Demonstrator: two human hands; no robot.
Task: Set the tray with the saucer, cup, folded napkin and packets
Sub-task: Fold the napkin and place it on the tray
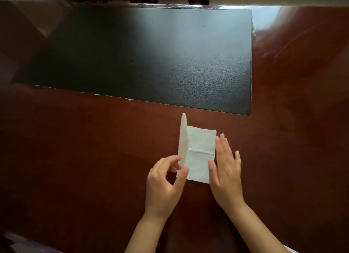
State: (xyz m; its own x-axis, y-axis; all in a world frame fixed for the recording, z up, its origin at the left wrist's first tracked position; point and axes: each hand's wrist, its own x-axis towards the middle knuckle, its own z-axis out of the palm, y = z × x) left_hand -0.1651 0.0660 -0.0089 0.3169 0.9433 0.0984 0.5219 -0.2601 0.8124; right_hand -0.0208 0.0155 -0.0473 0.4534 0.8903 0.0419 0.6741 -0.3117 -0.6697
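Napkin (200, 154), between the hands on the table (94, 158): left hand (166, 183) pinching its raised flap, right hand (226, 169) open, pressing flat; risk, crooked fold if paper slips.

no readable text, labels, brands or numbers anywhere, napkin (200, 154) blank white, table (75, 158) unmarked
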